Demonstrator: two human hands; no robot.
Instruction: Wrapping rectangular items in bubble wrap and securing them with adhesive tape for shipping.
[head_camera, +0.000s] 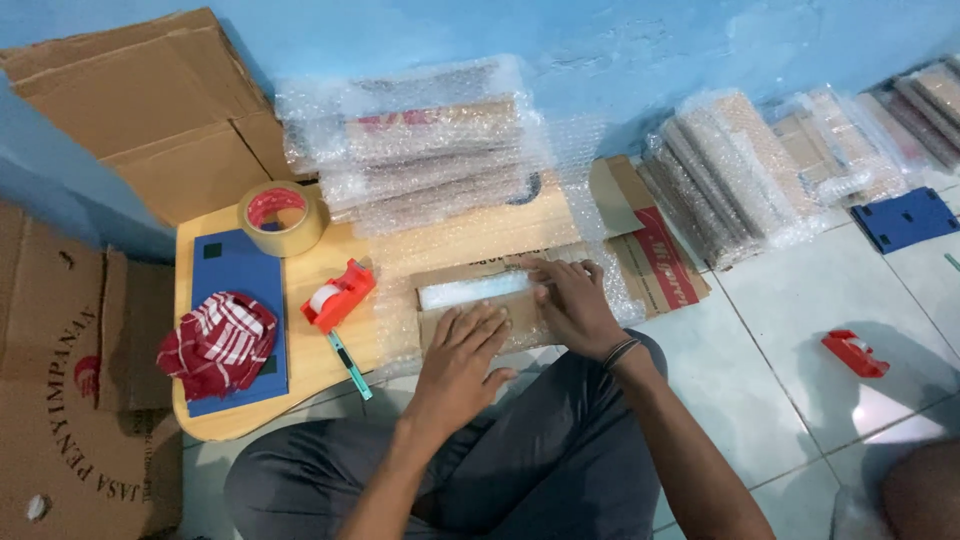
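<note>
My left hand (462, 352) lies flat, fingers spread, on a flat cardboard parcel (470, 298) wrapped in bubble wrap, on a low wooden board (330, 355). My right hand (572, 300) presses on the parcel's right end, fingers curled over the wrap. A strip of clear tape (470, 291) shows along the parcel's top. A red tape dispenser (338, 295) sits just left of the parcel, with a teal-handled cutter (350, 366) below it.
A stack of bubble-wrapped parcels (415, 150) stands behind. A brown tape roll (283, 218), blue mat (232, 275) and red checked cloth (217, 343) lie on the left. More wrapped bundles (725, 175), a blue plate (905, 218), a second red dispenser (855, 353) and cardboard boxes (150, 110) surround.
</note>
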